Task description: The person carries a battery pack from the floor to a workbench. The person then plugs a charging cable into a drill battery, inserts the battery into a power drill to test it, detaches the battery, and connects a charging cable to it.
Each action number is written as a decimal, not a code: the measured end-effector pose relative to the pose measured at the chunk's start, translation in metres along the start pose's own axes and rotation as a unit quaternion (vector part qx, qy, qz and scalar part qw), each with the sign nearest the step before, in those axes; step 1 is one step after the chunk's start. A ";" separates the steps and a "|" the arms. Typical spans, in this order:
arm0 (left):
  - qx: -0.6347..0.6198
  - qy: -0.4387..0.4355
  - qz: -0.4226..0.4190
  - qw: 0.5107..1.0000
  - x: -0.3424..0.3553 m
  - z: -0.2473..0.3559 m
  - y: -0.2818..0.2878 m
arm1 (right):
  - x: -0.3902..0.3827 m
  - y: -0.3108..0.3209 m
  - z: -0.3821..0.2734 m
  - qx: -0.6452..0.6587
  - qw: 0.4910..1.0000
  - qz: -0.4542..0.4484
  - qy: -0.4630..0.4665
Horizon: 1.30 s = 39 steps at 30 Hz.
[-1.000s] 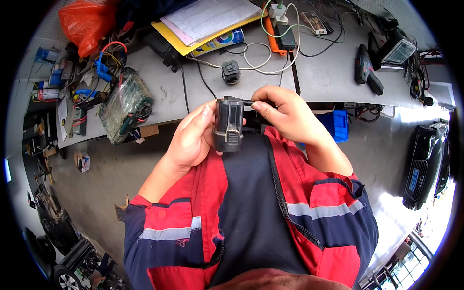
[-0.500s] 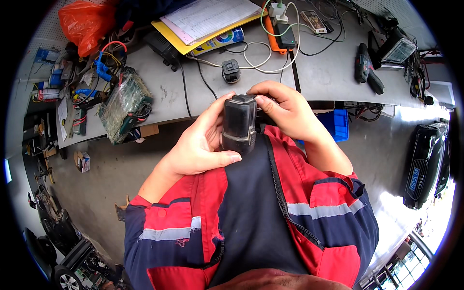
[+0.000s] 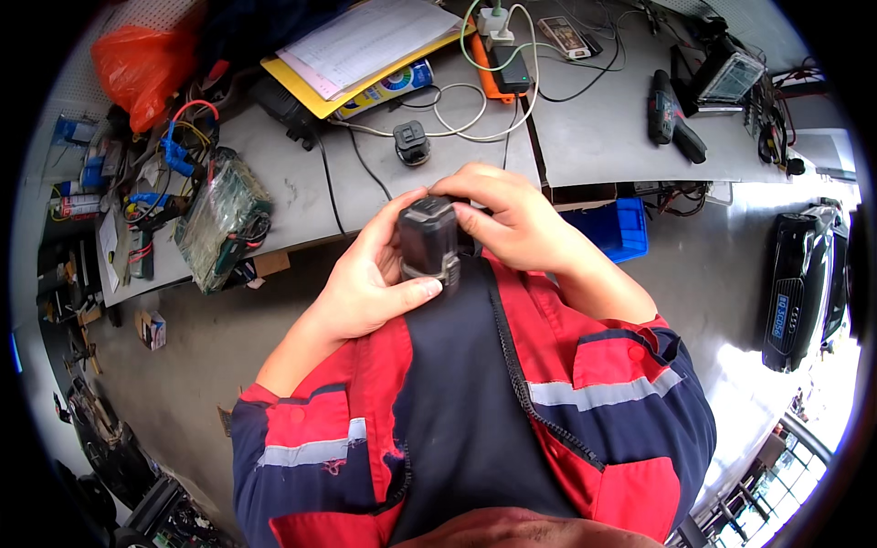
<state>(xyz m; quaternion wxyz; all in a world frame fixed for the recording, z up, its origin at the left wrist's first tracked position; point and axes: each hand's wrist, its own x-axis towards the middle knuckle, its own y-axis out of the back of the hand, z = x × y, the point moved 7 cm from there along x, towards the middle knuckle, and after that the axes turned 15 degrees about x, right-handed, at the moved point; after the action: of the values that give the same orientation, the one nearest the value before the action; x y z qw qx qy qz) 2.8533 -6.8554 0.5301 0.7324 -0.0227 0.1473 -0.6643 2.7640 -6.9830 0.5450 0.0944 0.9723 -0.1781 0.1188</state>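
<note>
Battery pack (image 3: 427,241) is clasped between left hand's (image 3: 359,281) thumb and fingers, right hand (image 3: 501,217) curled at its top.

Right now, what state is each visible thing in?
Large black plastic block: held, blurred
Left hand: closed around its side
Right hand: fingers at its top; grip unclear
Small black plastic block: resting on grey bench
Multicoloured cylindrical can: on its side
Yellow flat folder: under white papers
Orange plastic bag: crumpled
Blue plastic bin: open
Black cordless tool: lying flat
</note>
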 end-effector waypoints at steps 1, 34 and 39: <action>0.018 0.029 0.013 0.999 0.000 -0.005 0.004 | 0.001 -0.002 -0.003 -0.027 1.000 -0.006 0.010; 0.356 -0.056 0.130 0.924 -0.002 -0.009 0.029 | -0.007 -0.023 0.002 -0.028 0.994 -0.103 -0.022; 0.349 -0.039 0.142 0.925 0.000 -0.013 0.029 | -0.007 -0.022 0.003 -0.034 0.993 -0.109 -0.015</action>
<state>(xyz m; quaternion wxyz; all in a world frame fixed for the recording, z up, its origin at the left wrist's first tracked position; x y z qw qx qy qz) 2.8780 -6.8496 0.5111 0.7856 0.2301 -0.1209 -0.5615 2.7669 -6.9611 0.5368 0.1369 0.9838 -0.0762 0.0873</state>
